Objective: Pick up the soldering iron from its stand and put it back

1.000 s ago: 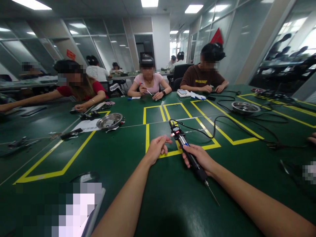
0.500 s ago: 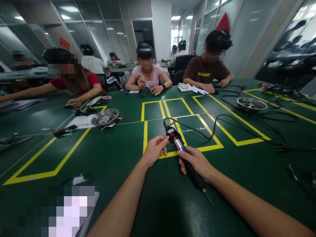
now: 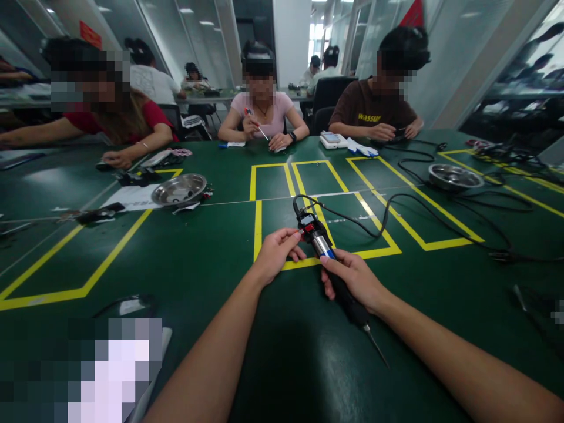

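An electric screwdriver (image 3: 324, 244) with a black grip, a silver and blue band and a thin metal bit lies slanted in my right hand (image 3: 352, 279). The fingers of that hand are wrapped round its body, and the bit points down toward me at the right. At the upper, cable end, my left hand (image 3: 279, 252) pinches a small red part with thumb and forefinger; its other fingers are loosely curled. What exactly sits between those fingertips is partly hidden. A black cable (image 3: 374, 232) runs from the screwdriver's top across the table to the right.
Yellow tape (image 3: 258, 229) marks rectangles on the green table (image 3: 211, 329). Metal bowls stand left (image 3: 180, 191) and right (image 3: 456, 177). Tangled cables (image 3: 524, 158) lie at the far right. Several people sit around; one opposite holds a screwdriver (image 3: 262, 130). A blurred-out object (image 3: 118, 376) lies lower left.
The view has tipped slightly downward, so the background sits higher. My hands keep the same hold on the electric screwdriver. The person at the right has brought both hands together.
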`<state>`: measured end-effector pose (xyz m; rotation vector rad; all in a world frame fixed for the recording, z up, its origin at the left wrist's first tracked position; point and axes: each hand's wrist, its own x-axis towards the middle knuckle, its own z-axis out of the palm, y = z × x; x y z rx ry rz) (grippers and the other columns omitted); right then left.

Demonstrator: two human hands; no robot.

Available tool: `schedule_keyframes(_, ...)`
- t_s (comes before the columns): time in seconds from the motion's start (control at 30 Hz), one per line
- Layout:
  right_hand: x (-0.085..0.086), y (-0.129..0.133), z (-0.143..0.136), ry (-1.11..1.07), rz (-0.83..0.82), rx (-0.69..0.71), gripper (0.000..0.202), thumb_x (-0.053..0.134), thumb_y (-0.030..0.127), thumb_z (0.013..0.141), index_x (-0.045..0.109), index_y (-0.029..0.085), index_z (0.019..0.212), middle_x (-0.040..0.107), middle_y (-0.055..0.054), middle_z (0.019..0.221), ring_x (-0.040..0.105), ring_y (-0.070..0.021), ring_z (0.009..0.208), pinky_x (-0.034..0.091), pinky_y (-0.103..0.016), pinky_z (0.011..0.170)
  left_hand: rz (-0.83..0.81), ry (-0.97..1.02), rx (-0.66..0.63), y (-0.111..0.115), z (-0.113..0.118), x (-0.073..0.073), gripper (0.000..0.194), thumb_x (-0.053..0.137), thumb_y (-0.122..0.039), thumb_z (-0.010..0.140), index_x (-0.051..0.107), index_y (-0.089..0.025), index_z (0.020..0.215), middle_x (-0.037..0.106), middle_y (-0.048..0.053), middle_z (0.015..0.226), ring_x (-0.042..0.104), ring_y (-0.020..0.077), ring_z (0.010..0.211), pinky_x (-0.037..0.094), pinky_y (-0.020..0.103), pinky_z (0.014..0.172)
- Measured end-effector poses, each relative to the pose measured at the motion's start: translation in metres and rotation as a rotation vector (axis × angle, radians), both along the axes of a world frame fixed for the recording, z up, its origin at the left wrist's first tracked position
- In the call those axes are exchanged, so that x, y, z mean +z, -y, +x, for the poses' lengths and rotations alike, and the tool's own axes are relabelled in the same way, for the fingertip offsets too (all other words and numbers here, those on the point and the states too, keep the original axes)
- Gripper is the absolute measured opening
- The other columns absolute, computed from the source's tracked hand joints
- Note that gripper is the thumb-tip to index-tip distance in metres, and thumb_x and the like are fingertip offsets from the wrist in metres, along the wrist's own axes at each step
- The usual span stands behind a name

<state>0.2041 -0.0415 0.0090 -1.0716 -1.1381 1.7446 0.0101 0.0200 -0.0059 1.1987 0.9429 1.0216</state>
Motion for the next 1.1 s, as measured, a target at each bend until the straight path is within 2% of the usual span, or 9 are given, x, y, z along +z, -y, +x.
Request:
schedule_keyframes(0.23, 0.002, 0.003, -0.002, 0.017, 0.000, -0.001, 0.037, 0.068, 0.049, 0.078, 0.054, 0.016, 0.088, 0.063, -0.001, 0.068, 0.059, -0.0126, 0.045, 0.048, -0.025, 0.043, 0.011, 0.050, -0.001, -0.002, -0.002, -0.004, 0.034, 0.065, -0.042, 0.081, 0.060, -0.011, 0.096, 0.068, 0.011, 0.089, 0.066, 0.0147, 0.064, 0.049, 0.024, 0.055)
schedule_keyframes(0.5, 0.005, 0.005, -0.005, 0.018, 0.015, -0.011, 0.036, 0.067, 0.047, 0.079, 0.054, 0.016, 0.091, 0.062, -0.001, 0.066, 0.058, -0.0121, 0.046, 0.047, -0.024, 0.043, -0.033, 0.101, -0.007, -0.001, -0.004, 0.001, 0.028, 0.063, -0.037, 0.083, 0.058, -0.011, 0.089, 0.067, 0.011, 0.087, 0.066, 0.0142, 0.062, 0.049, 0.024, 0.053)
schedule_keyframes(0.77, 0.006, 0.007, 0.000, -0.015, -0.007, -0.005, 0.035, 0.067, 0.045, 0.081, 0.055, 0.016, 0.095, 0.063, -0.001, 0.068, 0.057, -0.0119, 0.045, 0.047, -0.024, 0.043, -0.014, 0.101, -0.035, -0.001, -0.006, -0.003, 0.030, 0.062, -0.039, 0.084, 0.058, -0.011, 0.092, 0.067, 0.011, 0.089, 0.066, 0.0147, 0.065, 0.051, 0.025, 0.057)
schedule_keyframes(1.1, -0.005, 0.006, -0.002, 0.019, 0.017, 0.018, 0.033, 0.060, 0.047, 0.085, 0.053, 0.015, 0.085, 0.065, -0.004, 0.064, 0.059, -0.0140, 0.044, 0.049, -0.025, 0.042, 0.000, 0.095, -0.004, -0.001, -0.002, -0.008, 0.025, 0.062, -0.033, 0.085, 0.058, -0.010, 0.092, 0.067, 0.011, 0.090, 0.068, 0.0152, 0.067, 0.054, 0.026, 0.061)
